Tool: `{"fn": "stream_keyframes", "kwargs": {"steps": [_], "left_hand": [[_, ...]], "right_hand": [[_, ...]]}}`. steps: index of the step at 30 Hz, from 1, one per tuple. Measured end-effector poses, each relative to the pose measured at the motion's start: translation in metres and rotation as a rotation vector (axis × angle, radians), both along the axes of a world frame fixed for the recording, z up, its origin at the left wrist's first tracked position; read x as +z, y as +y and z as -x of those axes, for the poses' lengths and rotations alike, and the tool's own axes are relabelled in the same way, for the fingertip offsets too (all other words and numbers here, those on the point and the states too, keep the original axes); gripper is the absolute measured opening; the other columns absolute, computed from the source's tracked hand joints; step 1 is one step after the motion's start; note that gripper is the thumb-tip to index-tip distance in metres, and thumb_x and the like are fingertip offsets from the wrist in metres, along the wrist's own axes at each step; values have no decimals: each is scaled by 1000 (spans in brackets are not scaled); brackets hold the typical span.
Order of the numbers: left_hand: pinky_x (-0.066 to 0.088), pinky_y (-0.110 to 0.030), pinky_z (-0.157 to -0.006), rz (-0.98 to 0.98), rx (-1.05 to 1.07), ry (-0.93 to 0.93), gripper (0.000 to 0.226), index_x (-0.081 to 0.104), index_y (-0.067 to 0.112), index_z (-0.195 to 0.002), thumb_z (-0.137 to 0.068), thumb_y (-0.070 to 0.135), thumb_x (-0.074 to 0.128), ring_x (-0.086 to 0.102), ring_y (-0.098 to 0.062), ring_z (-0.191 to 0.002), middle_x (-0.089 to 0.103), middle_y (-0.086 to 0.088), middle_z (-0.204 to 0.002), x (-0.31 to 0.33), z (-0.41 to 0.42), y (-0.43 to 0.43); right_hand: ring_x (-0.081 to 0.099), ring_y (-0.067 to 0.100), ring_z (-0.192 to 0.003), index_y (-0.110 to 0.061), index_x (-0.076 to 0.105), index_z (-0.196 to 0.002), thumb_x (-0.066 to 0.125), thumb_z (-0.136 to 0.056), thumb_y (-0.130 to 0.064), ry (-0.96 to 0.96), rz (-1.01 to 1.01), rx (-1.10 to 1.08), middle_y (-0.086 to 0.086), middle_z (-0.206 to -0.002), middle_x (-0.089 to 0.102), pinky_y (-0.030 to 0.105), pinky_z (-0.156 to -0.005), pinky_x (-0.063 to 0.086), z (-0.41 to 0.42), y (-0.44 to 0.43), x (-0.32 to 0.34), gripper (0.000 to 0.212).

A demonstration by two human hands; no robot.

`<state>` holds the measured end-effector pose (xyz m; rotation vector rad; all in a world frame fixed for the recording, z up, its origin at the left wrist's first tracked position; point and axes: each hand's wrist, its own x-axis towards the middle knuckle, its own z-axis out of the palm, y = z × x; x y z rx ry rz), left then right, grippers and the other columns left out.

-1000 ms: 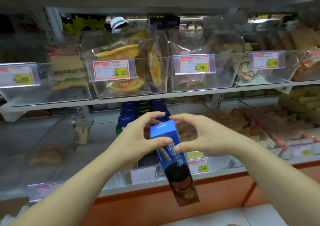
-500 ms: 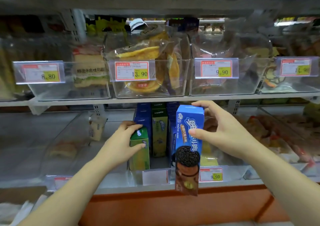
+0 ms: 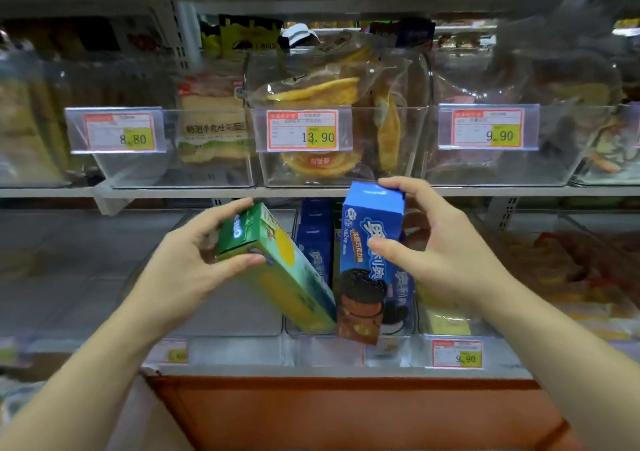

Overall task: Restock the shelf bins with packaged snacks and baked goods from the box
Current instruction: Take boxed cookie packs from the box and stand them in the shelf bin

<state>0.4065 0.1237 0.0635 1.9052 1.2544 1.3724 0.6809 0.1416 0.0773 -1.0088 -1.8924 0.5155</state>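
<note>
My left hand [image 3: 188, 260] grips the top end of a green cookie box [image 3: 277, 270], which leans to the left with its lower end still in the clear lower-shelf bin [image 3: 356, 350]. My right hand [image 3: 440, 253] holds a blue cookie box [image 3: 369, 260] upright by its top, thumb on the front face, just in front of the same bin. More blue boxes [image 3: 317, 242] stand in a row behind, inside the bin.
The upper shelf carries clear bins of bagged bread [image 3: 211, 128], flat yellow cakes [image 3: 322, 104] and other baked goods, with price tags 8.80, 13.90 and 9.90. An almost bare clear bin [image 3: 69, 277] sits lower left. Wrapped pastries [image 3: 571, 270] fill the lower right. Orange shelf base [image 3: 346, 412] below.
My left hand has pulled the green box up and tilted it left out of the row. My right hand has kept the blue box upright, close to the bin front.
</note>
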Motion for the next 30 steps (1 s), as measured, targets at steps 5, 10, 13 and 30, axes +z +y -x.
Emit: {"fn": "stream_keyframes", "kwargs": {"steps": [5, 10, 13, 30], "left_hand": [[50, -9, -78, 60, -47, -88, 67, 56, 26, -122, -60, 6, 71, 65, 3, -98, 68, 21, -111, 8, 30, -19], [51, -11, -78, 58, -38, -91, 63, 58, 29, -119, -61, 10, 72, 64, 1, -100, 68, 19, -110, 16, 46, -30], [50, -10, -76, 70, -23, -74, 62, 57, 31, -120, -62, 14, 73, 64, 4, -98, 68, 23, -106, 18, 49, -33], [55, -21, -74, 234, -301, -492, 74, 72, 34, -109, -40, 41, 96, 65, -12, -105, 67, 3, -119, 13, 43, -12]], "right_hand": [[56, 0, -104, -37, 42, -125, 75, -79, -16, -123, -8, 89, -25, -113, 52, 19, -85, 50, 33, 15, -9, 60], [51, 2, -109, -32, 40, -130, 72, -82, -14, -206, 76, 104, -18, -118, 46, 23, -87, 51, 60, 33, -41, 60], [41, -1, -111, -28, 38, -135, 71, -84, -18, -293, 84, 65, -15, -121, 38, 19, -93, 43, 71, 43, -64, 62], [54, -8, -108, -54, 45, -121, 66, -66, -59, -147, 284, 192, -27, -114, 58, 10, -90, 42, 38, -16, -44, 59]]}}
